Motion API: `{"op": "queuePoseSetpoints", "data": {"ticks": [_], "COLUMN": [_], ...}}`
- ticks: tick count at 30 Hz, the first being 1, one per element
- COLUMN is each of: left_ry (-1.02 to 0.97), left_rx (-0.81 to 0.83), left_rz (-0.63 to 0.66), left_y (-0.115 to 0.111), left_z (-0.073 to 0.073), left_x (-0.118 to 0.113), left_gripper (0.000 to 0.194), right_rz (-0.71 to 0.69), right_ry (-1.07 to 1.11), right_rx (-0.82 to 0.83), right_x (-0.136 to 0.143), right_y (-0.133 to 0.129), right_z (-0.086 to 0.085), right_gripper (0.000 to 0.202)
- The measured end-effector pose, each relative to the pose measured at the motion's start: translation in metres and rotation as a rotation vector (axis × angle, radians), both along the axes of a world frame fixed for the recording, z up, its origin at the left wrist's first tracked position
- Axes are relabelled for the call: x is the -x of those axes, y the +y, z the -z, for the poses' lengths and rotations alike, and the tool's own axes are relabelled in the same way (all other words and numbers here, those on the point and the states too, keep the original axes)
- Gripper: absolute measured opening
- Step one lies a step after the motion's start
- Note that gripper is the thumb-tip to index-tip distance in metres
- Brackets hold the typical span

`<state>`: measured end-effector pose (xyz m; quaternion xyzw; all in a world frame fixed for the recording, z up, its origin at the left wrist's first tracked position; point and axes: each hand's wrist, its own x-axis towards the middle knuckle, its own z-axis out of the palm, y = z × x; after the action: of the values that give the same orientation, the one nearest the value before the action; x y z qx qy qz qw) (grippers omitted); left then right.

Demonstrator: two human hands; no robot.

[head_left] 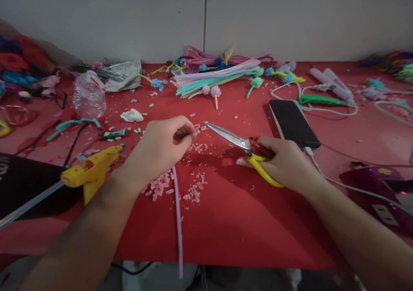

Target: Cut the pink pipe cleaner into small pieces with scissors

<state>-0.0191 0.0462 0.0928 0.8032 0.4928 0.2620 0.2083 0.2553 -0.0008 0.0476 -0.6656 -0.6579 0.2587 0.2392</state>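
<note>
My left hand [163, 147] is closed, thumb and forefinger pinched together. From under its palm a long lilac pipe cleaner [178, 222] runs down past the table's front edge; its upper end is hidden by the hand. My right hand [280, 160] grips scissors [266, 168] with yellow and red handles. Their blades look together and point left, the tip a little right of my left fingertips. Small pink cut pieces [159, 185] lie heaped below my left hand, and fine pink clippings [195, 188] are scattered beside the pipe cleaner.
A yellow glue gun [93, 166] stands by my left forearm. Behind are a plastic bottle [90, 95], crumpled tissue [131, 115] and a bundle of pastel pipe cleaners [216, 78]. A phone [293, 121] on a cable and a purple power strip [383, 192] lie right of my right hand.
</note>
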Motion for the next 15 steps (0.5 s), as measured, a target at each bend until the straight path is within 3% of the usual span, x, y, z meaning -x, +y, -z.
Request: {"op": "queuePoseSetpoints", "data": {"ticks": [6,15], "left_ry": [-0.102,0.029], "left_rx": [-0.060,-0.102], "left_rz": [-0.022,-0.038], "left_y": [-0.0008,0.0000], "left_z": [0.0006,-0.0049], "left_x": [-0.0010,-0.0001], "left_gripper": [0.009,0.010], "right_rz": [0.007,-0.003], "right_ry": [-0.001,-0.017], "right_rx": [-0.010,-0.061], "right_x": [-0.0011,0.0009], "right_y": [-0.0002,-0.0011], "right_z": [0.0013,-0.0060], "right_gripper": [0.074,0.076]}}
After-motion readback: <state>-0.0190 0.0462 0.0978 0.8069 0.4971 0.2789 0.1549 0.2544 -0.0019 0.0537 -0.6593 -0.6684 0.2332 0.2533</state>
